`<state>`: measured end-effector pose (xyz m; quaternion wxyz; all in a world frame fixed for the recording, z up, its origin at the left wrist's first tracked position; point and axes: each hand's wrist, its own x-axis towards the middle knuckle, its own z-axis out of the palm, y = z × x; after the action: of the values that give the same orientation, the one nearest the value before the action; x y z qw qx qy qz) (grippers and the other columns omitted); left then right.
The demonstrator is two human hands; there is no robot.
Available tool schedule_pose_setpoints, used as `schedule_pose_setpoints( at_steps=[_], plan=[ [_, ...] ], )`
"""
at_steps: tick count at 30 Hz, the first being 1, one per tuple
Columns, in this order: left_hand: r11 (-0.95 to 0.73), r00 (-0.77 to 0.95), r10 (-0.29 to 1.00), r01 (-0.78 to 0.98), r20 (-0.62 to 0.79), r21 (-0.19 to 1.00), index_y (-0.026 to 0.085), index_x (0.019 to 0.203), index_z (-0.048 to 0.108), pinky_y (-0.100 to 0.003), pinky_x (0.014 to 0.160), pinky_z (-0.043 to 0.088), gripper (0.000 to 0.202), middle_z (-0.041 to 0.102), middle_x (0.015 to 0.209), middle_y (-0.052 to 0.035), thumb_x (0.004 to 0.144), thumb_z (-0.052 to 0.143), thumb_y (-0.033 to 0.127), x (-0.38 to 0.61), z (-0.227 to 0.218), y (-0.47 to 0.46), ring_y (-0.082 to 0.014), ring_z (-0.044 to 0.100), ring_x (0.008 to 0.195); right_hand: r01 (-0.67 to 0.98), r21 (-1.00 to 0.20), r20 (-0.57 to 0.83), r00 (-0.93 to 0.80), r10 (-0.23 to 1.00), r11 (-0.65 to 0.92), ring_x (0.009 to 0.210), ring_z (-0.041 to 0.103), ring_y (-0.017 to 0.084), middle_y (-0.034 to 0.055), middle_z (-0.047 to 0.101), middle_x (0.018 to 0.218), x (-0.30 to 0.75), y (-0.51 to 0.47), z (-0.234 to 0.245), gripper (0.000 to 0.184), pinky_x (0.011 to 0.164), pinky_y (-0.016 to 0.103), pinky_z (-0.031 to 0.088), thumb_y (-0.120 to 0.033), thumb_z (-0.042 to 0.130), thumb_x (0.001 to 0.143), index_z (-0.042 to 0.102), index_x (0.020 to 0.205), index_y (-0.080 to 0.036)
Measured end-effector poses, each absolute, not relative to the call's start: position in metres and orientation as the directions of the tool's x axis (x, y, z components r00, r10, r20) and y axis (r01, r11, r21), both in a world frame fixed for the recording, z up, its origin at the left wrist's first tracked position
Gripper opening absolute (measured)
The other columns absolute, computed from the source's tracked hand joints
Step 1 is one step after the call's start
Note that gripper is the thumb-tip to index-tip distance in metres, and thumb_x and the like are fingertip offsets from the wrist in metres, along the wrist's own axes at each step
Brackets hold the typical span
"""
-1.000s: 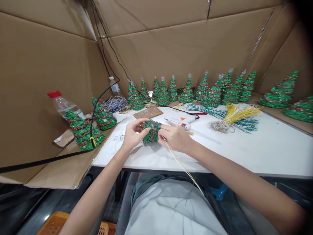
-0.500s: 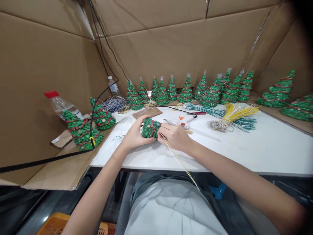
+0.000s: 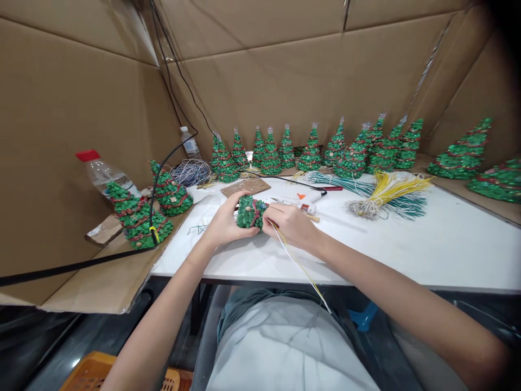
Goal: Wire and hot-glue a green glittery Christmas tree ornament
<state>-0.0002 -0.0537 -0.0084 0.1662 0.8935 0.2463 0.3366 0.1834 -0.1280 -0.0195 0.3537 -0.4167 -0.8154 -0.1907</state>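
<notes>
A small green Christmas tree ornament (image 3: 249, 213) with red garland lies on its side above the white table. My left hand (image 3: 227, 220) is wrapped round its base end. At the tree's other end, my right hand (image 3: 290, 224) is closed, with the fingertips pressed together against it. Thin yellow and white wires (image 3: 299, 262) trail from the right fingers down towards my lap. The tree's tip is hidden behind those fingers. Just beyond my right hand lies a white hot glue gun (image 3: 308, 207).
Several finished-looking trees (image 3: 311, 152) line the back of the white table (image 3: 459, 244). Bundled yellow and green wires (image 3: 388, 193) lie to the right. Two trees, a red-capped bottle (image 3: 101, 171) and a black cable (image 3: 157, 201) are at left. Cardboard walls (image 3: 285, 81) surround the table.
Both hands keep hold almost in the same place. The right fingers have shifted very slightly, and the trailing wires have swung a little. The camera view has moved a touch.
</notes>
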Motion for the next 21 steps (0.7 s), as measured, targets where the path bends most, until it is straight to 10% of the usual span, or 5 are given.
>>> schedule_pose_setpoints(
  at_steps=[14,21],
  plan=[
    [-0.771,0.649,0.606,0.338,0.460,0.539,0.018,0.126,0.042,-0.038,0.095,0.046,0.076,0.054,0.126,-0.0100,0.059,0.077,0.033,0.000,-0.005,-0.057,-0.0272,0.054,0.113,0.669,-0.217,0.841,-0.242,0.485,0.711,0.050,0.047,0.008,-0.0021,0.056,0.058,0.202,-0.127,-0.004,0.012,0.052,0.019,0.038,-0.012,0.054,0.075,0.059,0.066,-0.017],
    [-0.775,0.646,0.606,0.348,0.465,0.527,0.021,0.130,0.040,-0.041,0.100,0.043,0.078,0.050,0.133,-0.0103,0.062,0.075,0.036,-0.004,-0.007,-0.056,-0.0287,0.051,0.119,0.961,0.150,0.623,-0.275,0.733,0.232,0.061,0.055,0.015,0.0072,0.064,0.073,0.287,-0.141,0.021,0.021,0.057,0.026,0.036,-0.017,0.044,0.084,0.062,0.074,-0.014]
  ],
)
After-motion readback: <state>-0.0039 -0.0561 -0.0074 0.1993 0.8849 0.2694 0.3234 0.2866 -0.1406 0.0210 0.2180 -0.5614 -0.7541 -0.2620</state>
